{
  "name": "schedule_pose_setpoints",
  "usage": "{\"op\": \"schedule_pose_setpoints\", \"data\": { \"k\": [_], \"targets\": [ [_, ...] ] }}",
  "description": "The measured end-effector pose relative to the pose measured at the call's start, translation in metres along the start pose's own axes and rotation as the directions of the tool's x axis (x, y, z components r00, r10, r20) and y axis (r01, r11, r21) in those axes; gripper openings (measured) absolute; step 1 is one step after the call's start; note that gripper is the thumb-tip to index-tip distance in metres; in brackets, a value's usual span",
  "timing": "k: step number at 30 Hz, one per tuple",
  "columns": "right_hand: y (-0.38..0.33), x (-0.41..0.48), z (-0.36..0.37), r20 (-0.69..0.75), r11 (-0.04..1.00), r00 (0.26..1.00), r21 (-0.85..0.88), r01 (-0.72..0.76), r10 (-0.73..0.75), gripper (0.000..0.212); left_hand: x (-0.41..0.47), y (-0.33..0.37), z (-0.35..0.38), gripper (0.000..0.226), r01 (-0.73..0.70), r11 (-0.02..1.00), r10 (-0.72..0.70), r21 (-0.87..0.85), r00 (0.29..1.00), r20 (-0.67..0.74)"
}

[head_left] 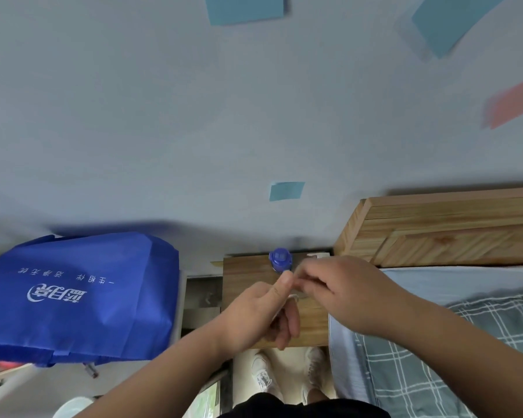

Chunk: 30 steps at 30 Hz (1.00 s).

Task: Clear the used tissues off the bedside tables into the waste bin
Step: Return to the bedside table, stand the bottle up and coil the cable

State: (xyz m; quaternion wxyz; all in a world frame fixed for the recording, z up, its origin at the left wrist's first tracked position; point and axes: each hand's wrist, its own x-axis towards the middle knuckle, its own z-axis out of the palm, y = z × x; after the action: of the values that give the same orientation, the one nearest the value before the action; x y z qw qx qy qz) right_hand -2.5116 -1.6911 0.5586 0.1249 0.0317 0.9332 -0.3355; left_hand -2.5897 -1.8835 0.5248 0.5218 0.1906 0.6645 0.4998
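Both my hands meet over the small wooden bedside table (242,273). My left hand (263,312) has its fingers curled and its thumb raised, pinching a pale, thin tissue (298,294) against the fingers. My right hand (338,291) reaches in from the right and pinches the same tissue at its upper end. Most of the tissue is hidden between the two hands. No waste bin can be made out for certain.
A bottle with a blue cap (280,260) stands at the table's back edge. A wooden headboard (435,233) and a bed with plaid bedding (435,357) lie right. A large blue bag (82,297) sits left. My shoes (263,375) show below the table.
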Motion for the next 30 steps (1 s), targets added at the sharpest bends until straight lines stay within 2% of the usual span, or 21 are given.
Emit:
{"op": "schedule_pose_setpoints", "data": {
  "k": [2, 4, 7, 8, 12, 15, 18, 21, 23, 24, 25, 26, 27, 29, 30],
  "targets": [
    [0.0, 0.009, 0.004, -0.058, 0.927, 0.997, 0.373, -0.029, 0.054, 0.012, -0.006, 0.011, 0.009, 0.076, 0.032, 0.937, -0.004, -0.347, 0.997, 0.081],
    [-0.006, 0.014, 0.016, -0.046, 0.771, 0.994, 0.635, -0.048, 0.1, 0.013, -0.005, 0.02, 0.013, 0.068, 0.035, 0.802, 0.038, -0.596, 0.993, 0.109],
    [-0.017, 0.01, 0.039, 0.057, 0.461, 0.97, 0.872, -0.164, 0.238, 0.032, -0.001, 0.028, 0.015, 0.065, 0.0, 0.701, 0.072, -0.713, 0.995, 0.07],
    [-0.02, 0.008, 0.044, 0.068, 0.401, 0.96, 0.898, -0.178, 0.272, 0.034, -0.001, 0.029, 0.015, 0.068, -0.003, 0.693, 0.053, -0.721, 0.997, 0.047],
    [-0.028, -0.005, 0.053, -0.006, 0.397, 0.952, 0.91, -0.122, 0.305, 0.046, -0.002, 0.026, 0.017, 0.067, 0.04, 0.782, -0.081, -0.622, 0.996, -0.038],
    [-0.03, -0.012, 0.057, -0.08, 0.392, 0.964, 0.92, -0.027, 0.253, 0.049, -0.003, 0.027, 0.02, 0.063, 0.054, 0.851, -0.102, -0.522, 0.993, -0.064],
    [-0.029, -0.015, 0.06, -0.139, 0.449, 0.956, 0.893, 0.008, 0.259, 0.043, -0.005, 0.03, 0.025, 0.06, 0.041, 0.909, -0.103, -0.414, 0.986, -0.13],
    [-0.026, -0.015, 0.064, -0.172, 0.487, 0.939, 0.874, 0.006, 0.298, 0.044, -0.007, 0.032, 0.037, 0.061, -0.044, 0.981, -0.012, -0.191, 0.959, -0.283],
    [-0.023, -0.016, 0.064, -0.284, 0.596, 0.906, 0.802, 0.044, 0.315, 0.04, -0.007, 0.027, 0.035, 0.064, -0.113, 0.99, 0.14, 0.086, 0.877, -0.46],
    [-0.022, -0.018, 0.063, -0.325, 0.638, 0.897, 0.767, 0.066, 0.299, 0.04, -0.007, 0.024, 0.03, 0.067, -0.12, 0.967, 0.221, 0.223, 0.832, -0.509],
    [-0.019, -0.019, 0.062, -0.328, 0.656, 0.904, 0.751, 0.075, 0.272, 0.051, -0.008, 0.022, 0.025, 0.069, -0.127, 0.946, 0.272, 0.299, 0.814, -0.514],
    [-0.018, -0.021, 0.061, -0.297, 0.629, 0.921, 0.774, 0.077, 0.253, 0.058, -0.009, 0.02, 0.021, 0.071, -0.142, 0.941, 0.283, 0.307, 0.826, -0.487],
    [-0.015, -0.023, 0.059, -0.245, 0.561, 0.941, 0.825, 0.075, 0.235, 0.056, -0.011, 0.018, 0.019, 0.072, -0.161, 0.957, 0.258, 0.242, 0.854, -0.451],
    [-0.012, -0.023, 0.053, -0.152, 0.412, 0.969, 0.909, 0.06, 0.193, 0.037, -0.011, 0.017, 0.022, 0.076, -0.178, 0.984, 0.172, 0.023, 0.9, -0.4],
    [-0.011, -0.021, 0.049, -0.131, 0.386, 0.973, 0.921, 0.049, 0.189, 0.031, -0.01, 0.017, 0.025, 0.076, -0.178, 0.981, 0.136, -0.075, 0.913, -0.385]
  ]
}}
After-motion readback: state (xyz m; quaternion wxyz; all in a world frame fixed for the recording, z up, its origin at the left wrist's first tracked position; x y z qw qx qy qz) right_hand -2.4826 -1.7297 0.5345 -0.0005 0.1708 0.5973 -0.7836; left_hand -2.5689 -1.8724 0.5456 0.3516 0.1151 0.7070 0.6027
